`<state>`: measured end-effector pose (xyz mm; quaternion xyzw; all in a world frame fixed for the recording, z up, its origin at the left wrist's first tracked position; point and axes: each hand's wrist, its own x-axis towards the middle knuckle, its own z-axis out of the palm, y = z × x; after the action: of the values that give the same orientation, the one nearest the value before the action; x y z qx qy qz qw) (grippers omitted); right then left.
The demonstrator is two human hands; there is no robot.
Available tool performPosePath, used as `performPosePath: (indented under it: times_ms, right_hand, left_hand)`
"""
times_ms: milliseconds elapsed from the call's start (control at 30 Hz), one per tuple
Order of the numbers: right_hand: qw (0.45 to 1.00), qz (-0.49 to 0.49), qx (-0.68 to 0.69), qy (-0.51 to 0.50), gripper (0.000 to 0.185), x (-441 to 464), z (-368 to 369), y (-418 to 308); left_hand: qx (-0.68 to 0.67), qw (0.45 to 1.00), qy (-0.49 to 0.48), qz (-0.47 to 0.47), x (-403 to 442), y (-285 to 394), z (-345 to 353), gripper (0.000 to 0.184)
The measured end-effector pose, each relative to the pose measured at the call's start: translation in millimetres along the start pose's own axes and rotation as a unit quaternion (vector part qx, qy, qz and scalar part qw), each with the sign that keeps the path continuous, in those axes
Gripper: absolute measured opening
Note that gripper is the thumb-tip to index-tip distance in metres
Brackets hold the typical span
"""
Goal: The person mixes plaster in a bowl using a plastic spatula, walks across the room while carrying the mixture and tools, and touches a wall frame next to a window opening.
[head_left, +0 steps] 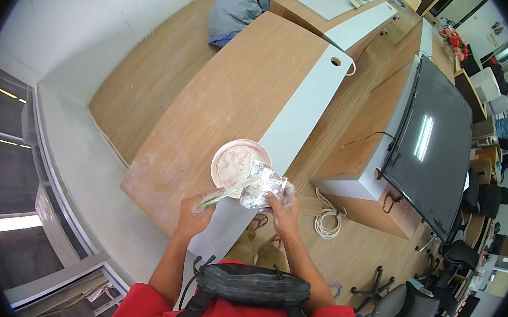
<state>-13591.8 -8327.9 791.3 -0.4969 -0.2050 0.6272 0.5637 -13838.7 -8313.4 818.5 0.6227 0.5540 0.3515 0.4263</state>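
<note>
My left hand [196, 212] is closed around a slim tool with a pale green handle [217, 197]. The tool's far end is whitish and meets a flat, silvery piece smeared with white paste [257, 190]. That flat piece is gripped at its right side by my right hand [284, 208], thumb on top. White residue coats the fingers of both hands. Just beyond the hands, a round tub [234, 161] of pinkish-white paste stands on the wood-topped desk [236, 90]; the flat piece covers part of its near right rim.
A large dark television [434, 138] leans against a desk at right. Coiled white cable [328, 219] lies on the floor near my feet. A grey cover [237, 6] is heaped behind the desk. Office chairs [416, 308] stand at lower right, and a white wall [84, 29] rises at left.
</note>
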Motion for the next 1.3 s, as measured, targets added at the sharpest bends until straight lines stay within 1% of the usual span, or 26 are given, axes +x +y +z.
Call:
performPosePath:
  times_ms: [67,100,167,200,267,333,400,467,600,667,767,900,1033,1100,1200,1233,1267,1300]
  right_hand:
    - [1.000,-0.011,-0.001,0.003,0.045,0,2,2]
    - [1.000,-0.019,-0.003,0.006,0.045,-2,3,0]
    - [1.000,-0.016,-0.005,0.005,0.046,-6,4,-4]
    - [1.000,-0.011,-0.007,0.003,0.046,-9,5,-7]
    - [1.000,-0.011,0.001,0.001,0.046,-10,0,-6]
    - [1.000,-0.014,0.009,-0.002,0.047,-14,0,-14]
    - [0.999,0.011,0.044,0.000,0.048,-21,0,-20]
    - [0.998,0.007,0.063,-0.003,0.048,-25,-1,-23]
    - [0.995,0.005,0.096,-0.014,0.049,-29,-6,-29]
    - [0.994,-0.002,0.108,-0.020,0.048,-31,-10,-31]
    - [0.992,-0.002,0.122,-0.034,0.048,-33,-14,-37]
    - [0.989,0.009,0.141,-0.052,0.050,-35,-12,-41]
    - [0.987,0.029,0.140,-0.072,0.049,-34,-8,-41]
    - [0.986,0.055,0.143,-0.069,0.050,-34,-6,-39]
    - [0.981,0.067,0.160,-0.093,0.050,-31,-5,-38]
    - [0.980,0.069,0.159,-0.097,0.050,-30,-4,-40]
    - [0.978,0.054,0.167,-0.114,0.050,-30,-2,-42]
    - [0.975,0.039,0.175,-0.130,0.049,-30,0,-45]
  left_hand:
    - [-0.002,1.000,-0.014,0.007,-7,-6,4,0.037]
    - [-0.001,1.000,-0.015,0.009,-8,-11,6,0.037]
    - [0.001,0.995,-0.016,0.100,-9,-20,11,0.047]
    - [0.000,0.995,-0.018,0.102,-10,-17,12,0.047]
    - [0.023,0.991,-0.004,0.133,-6,-11,15,0.053]
    - [0.017,0.991,0.002,0.134,-4,-6,20,0.054]
    - [0.010,0.991,0.007,0.134,-4,-3,26,0.055]
    - [0.001,0.992,0.009,0.122,-3,1,30,0.056]
    - [0.014,0.991,0.001,0.136,0,7,36,0.058]
    - [0.014,0.985,-0.001,0.170,1,9,39,0.061]
    - [0.033,0.981,0.003,0.189,2,18,40,0.063]
    - [0.036,0.981,0.023,0.190,0,16,41,0.064]
    - [0.091,0.974,0.062,0.199,-8,11,41,0.064]
    - [0.113,0.971,0.076,0.198,-12,10,40,0.064]
    - [0.130,0.969,0.099,0.183,-17,11,39,0.062]
    - [0.155,0.966,0.107,0.177,-17,13,37,0.058]
    - [0.180,0.962,0.114,0.172,-18,15,36,0.054]
    - [0.182,0.961,0.117,0.170,-19,14,36,0.054]
